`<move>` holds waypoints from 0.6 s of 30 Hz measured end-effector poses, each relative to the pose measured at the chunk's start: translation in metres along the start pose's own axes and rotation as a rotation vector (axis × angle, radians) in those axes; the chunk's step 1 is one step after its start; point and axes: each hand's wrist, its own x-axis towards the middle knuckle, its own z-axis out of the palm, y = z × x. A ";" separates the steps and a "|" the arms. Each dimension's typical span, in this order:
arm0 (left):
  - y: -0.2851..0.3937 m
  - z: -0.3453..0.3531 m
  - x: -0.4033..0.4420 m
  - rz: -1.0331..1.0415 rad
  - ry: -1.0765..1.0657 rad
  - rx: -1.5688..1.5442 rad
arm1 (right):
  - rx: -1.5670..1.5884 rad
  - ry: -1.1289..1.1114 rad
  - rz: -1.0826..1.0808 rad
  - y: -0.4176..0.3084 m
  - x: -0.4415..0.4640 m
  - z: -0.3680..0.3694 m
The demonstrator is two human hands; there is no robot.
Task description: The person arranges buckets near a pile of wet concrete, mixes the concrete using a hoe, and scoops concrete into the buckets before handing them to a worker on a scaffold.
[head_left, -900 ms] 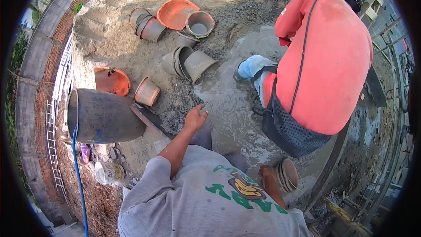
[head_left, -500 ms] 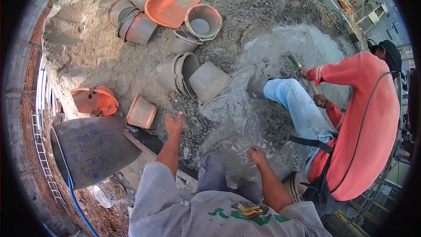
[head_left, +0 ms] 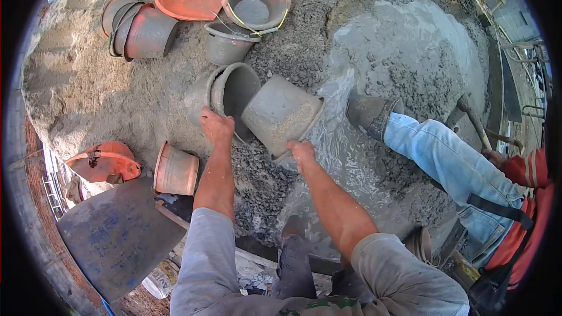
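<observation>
Rough grey curves
Left hand (head_left: 218, 126) curls tight on nested buckets (head_left: 217, 90); right hand (head_left: 301, 153) clasps a tipped bucket (head_left: 281, 111) (grit-crusted) by its rim

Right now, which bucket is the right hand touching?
The single tipped grey bucket, with the right hand at its rim; the left hand is instead at the nested buckets beside it.

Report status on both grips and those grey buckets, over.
Left grip on rim of nested buckets. Right grip on rim of tipped bucket. Co-worker's boot close on tipped bucket's right.
</observation>
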 end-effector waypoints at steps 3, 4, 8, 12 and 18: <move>-0.028 -0.022 -0.049 0.134 0.061 0.009 | -0.046 0.024 0.005 0.001 -0.048 -0.034; -0.027 -0.037 -0.075 0.166 0.055 0.000 | -0.056 0.029 0.005 0.002 -0.073 -0.049; -0.017 -0.061 -0.190 0.239 -0.051 0.073 | -0.259 0.190 0.002 0.029 -0.148 -0.135; -0.019 -0.060 -0.286 0.329 -0.274 0.129 | -0.430 0.157 0.092 0.069 -0.218 -0.227; 0.011 0.030 -0.481 0.498 -0.642 0.056 | -0.988 0.434 -0.037 0.172 -0.257 -0.416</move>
